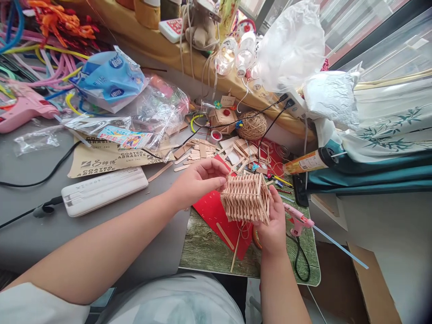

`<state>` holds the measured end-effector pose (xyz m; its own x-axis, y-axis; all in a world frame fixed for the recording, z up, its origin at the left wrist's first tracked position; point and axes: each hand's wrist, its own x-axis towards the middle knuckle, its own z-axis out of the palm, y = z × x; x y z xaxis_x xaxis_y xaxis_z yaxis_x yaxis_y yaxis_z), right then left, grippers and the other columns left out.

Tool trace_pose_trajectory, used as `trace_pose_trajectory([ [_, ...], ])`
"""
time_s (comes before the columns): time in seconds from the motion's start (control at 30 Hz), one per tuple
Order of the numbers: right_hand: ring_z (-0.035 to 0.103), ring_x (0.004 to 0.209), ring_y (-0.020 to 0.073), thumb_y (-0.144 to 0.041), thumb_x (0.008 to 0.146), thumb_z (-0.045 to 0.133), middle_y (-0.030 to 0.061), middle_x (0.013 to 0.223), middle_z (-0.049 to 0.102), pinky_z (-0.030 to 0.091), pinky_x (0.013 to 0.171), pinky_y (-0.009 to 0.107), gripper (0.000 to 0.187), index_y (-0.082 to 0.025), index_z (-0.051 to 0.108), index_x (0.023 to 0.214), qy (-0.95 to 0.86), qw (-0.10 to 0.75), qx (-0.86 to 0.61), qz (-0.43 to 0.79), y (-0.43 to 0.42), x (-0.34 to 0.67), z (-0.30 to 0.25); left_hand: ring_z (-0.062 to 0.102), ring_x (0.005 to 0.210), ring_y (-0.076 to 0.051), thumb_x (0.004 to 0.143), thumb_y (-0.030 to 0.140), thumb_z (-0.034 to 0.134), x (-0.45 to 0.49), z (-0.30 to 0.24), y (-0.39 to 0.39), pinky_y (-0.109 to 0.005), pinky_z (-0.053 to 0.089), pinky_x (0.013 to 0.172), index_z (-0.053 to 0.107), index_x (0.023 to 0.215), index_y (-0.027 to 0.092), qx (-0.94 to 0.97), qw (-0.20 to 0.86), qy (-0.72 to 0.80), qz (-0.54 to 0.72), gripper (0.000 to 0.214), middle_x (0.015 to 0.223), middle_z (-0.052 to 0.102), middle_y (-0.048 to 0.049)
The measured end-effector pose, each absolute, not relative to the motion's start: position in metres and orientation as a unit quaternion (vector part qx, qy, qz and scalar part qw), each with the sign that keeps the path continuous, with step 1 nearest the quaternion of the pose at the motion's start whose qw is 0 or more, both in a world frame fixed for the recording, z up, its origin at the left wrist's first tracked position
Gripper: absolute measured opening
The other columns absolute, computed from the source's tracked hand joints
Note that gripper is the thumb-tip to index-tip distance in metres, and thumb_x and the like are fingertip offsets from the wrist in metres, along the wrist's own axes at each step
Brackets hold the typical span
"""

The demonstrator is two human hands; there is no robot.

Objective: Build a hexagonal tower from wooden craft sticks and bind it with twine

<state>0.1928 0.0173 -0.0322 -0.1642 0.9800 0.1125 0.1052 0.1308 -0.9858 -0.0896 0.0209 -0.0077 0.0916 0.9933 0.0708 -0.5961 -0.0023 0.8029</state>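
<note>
The person holds a craft-stick lattice box (246, 198) in both hands, raised just above the near part of a cluttered grey worktable (30, 229). The left hand (199, 182) comes in from the left, its thumb and fingertips pressed together in a pinch on the box's upper left edge. The right hand (274, 222) cups the box from below and from the right, its fingers wrapped around the far side and its thumb along the lower right corner. Under the box lie a red sheet (211, 209) and a green wood-patterned mat (202, 249), with a loose craft stick (225, 236) on the red sheet. A small pink glue gun (299, 221) lies just right of the right hand, its black cord looping over the mat. Behind the hands sits a pile of loose craft sticks (202, 150), and further back a ball of twine (251, 126). A white power bank (103, 191) rests to the left, near the left forearm.
</note>
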Motion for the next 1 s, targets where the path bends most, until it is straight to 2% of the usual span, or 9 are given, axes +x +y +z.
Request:
trace_pose_trajectory([
  [0.23, 0.044, 0.156, 0.0382, -0.046, 0.067, 0.098, 0.0131, 0.168, 0.047, 0.036, 0.128, 0.061, 0.108, -0.033, 0.046, 0.160, -0.561, 0.494, -0.452, 0.487, 0.025, 0.200, -0.036, 0.068, 0.072, -0.011, 0.085, 0.023, 0.080, -0.091, -0.016, 0.026, -0.027, 0.060, 0.071, 0.069, 0.097, 0.017, 0.296, 0.640, 0.361, 0.610, 0.018, 0.087, 0.069, -0.0006],
  [0.43, 0.050, 0.152, 0.0387, -0.058, 0.068, 0.095, 0.0156, 0.167, 0.047, 0.043, 0.123, 0.063, 0.111, -0.033, 0.042, 0.161, -0.563, 0.493, -0.449, 0.488, 0.027, 0.206, -0.040, 0.066, 0.074, -0.010, 0.083, 0.021, 0.080, -0.092, -0.019, 0.030, -0.026, 0.060, 0.073, 0.066, 0.101, 0.019, 0.250, 0.626, 0.380, 0.633, 0.023, 0.095, 0.067, 0.0004],
  [0.7, 0.047, 0.156, 0.0355, -0.048, 0.072, 0.096, 0.0143, 0.169, 0.045, 0.040, 0.127, 0.059, 0.109, -0.034, 0.039, 0.164, -0.610, 0.445, -0.448, 0.479, 0.026, 0.207, -0.039, 0.072, 0.075, -0.014, 0.080, 0.026, 0.088, -0.092, -0.017, 0.028, -0.030, 0.063, 0.073, 0.066, 0.099, 0.018, 0.302, 0.639, 0.335, 0.623, 0.030, 0.088, 0.070, -0.0003],
  [0.83, 0.048, 0.155, 0.0354, -0.045, 0.072, 0.096, 0.0153, 0.169, 0.047, 0.043, 0.126, 0.057, 0.111, -0.032, 0.036, 0.165, -0.622, 0.423, -0.455, 0.477, 0.024, 0.203, -0.035, 0.073, 0.075, -0.014, 0.078, 0.025, 0.091, -0.091, -0.013, 0.029, -0.030, 0.063, 0.072, 0.065, 0.093, 0.017, 0.336, 0.629, 0.314, 0.627, 0.031, 0.088, 0.072, -0.0009],
  [1.0, 0.051, 0.153, 0.0357, -0.034, 0.070, 0.096, 0.0145, 0.168, 0.047, 0.045, 0.124, 0.055, 0.111, -0.032, 0.037, 0.164, -0.617, 0.404, -0.461, 0.494, 0.023, 0.199, -0.027, 0.074, 0.082, -0.014, 0.079, 0.024, 0.092, -0.089, -0.014, 0.028, -0.029, 0.062, 0.079, 0.066, 0.091, 0.017, 0.370, 0.629, 0.302, 0.613, 0.030, 0.091, 0.075, -0.0024],
])
